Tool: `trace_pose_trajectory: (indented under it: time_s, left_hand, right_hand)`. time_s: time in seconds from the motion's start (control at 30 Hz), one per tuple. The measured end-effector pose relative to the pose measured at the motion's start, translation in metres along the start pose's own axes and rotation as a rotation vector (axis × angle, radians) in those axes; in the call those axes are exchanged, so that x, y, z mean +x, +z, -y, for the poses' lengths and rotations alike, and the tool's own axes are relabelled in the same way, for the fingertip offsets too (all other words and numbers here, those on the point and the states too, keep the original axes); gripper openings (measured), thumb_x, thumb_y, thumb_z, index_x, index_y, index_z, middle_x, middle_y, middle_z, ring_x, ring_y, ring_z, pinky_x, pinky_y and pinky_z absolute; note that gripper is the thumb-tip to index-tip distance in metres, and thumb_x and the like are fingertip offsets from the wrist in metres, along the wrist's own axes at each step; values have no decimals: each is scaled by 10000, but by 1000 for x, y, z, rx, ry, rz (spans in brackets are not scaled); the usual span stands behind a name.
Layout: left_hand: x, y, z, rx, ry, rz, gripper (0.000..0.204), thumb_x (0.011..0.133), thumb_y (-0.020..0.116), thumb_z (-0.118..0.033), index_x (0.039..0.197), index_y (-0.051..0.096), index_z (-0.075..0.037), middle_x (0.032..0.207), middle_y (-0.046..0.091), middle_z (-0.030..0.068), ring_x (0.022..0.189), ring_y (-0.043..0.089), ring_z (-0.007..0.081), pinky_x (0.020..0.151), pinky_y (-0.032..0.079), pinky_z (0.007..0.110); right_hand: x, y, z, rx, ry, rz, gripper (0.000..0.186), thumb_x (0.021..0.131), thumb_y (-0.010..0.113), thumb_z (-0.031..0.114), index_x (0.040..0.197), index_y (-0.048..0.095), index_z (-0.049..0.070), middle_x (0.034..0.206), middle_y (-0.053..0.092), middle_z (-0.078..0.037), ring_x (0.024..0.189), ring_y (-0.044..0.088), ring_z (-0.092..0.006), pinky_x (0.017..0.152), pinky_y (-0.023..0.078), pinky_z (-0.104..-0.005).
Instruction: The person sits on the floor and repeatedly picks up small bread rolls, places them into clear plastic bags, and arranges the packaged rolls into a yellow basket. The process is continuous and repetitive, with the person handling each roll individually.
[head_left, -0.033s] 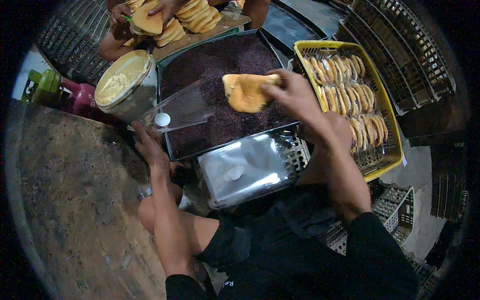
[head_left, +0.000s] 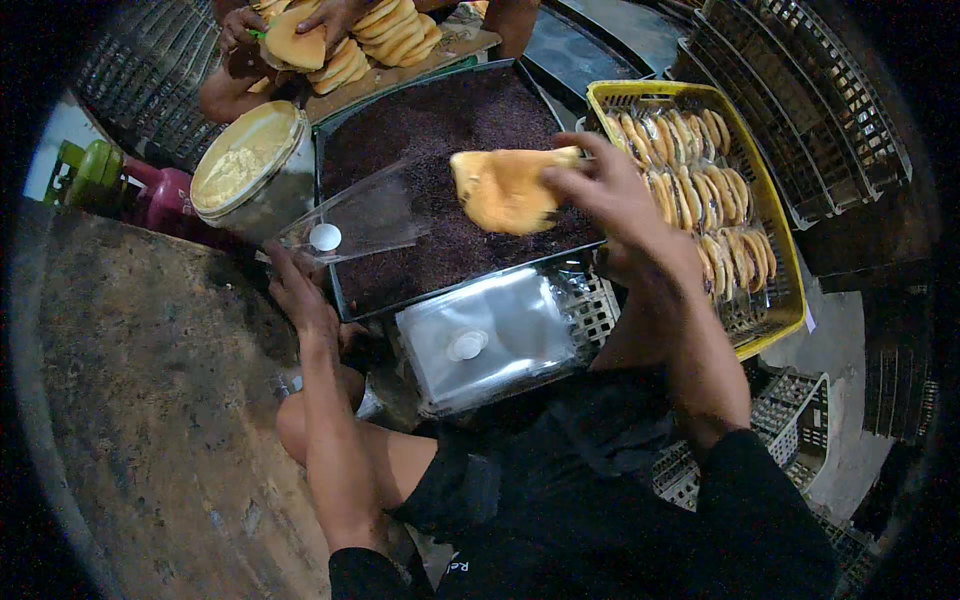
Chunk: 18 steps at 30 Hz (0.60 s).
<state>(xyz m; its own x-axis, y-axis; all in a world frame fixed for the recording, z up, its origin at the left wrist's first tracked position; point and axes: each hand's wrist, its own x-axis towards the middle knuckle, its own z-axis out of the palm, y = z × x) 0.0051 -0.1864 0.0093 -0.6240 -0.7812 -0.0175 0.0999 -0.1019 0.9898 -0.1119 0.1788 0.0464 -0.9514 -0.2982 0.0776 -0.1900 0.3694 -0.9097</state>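
My right hand [head_left: 622, 195] pinches a soft golden bread [head_left: 505, 192], folded over, by its right end. The bread hangs above a large tray [head_left: 330, 150] of dark chocolate-like sprinkles [head_left: 440, 120], and dark bits cling to its lower edge. At the tray's left side my left hand [head_left: 300, 295] holds a clear plastic bag [head_left: 375, 215] by one end; a white round mark shows on it. The bag stretches over the sprinkles and looks flat. Nearest me lies a stack of clear plastic bags [head_left: 510, 315] with a similar white mark.
A bucket of pale cream [head_left: 240, 170] stands left of the tray. On the right, a yellow crate [head_left: 795, 290] holds rows of wrapped breads [head_left: 690, 190]. Across from me, another person's hands [head_left: 335, 15] handle breads beside piles. A wooden surface [head_left: 160, 400] spans the left.
My right hand and the bread have shifted slightly right and toward me. My left hand and the bag have hardly moved.
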Motion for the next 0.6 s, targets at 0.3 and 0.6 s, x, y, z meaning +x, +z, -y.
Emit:
trace_pose_trajectory:
  time_s: [0.3, 0.6]
  left_hand:
    - [-68, 65, -33, -240, -58, 557, 708, 973, 502, -546, 1391, 409, 19, 1312, 557, 200, 1093, 631, 311, 883, 567, 471]
    - [-103, 96, -7, -650, -367, 539, 562, 945, 614, -422, 1360, 478, -68, 1325, 568, 118, 1167, 605, 287, 974, 528, 466]
  right_hand:
    - [-18, -12, 52, 310, 154, 140, 654, 851, 727, 327, 1361, 499, -13, 1083, 648, -138, 1042, 591, -175, 935, 430, -287]
    - [-44, 30, 69, 178, -341, -153, 374, 865, 703, 162, 1195, 594, 26, 1224, 602, -129, 1165, 565, -241, 979, 459, -373]
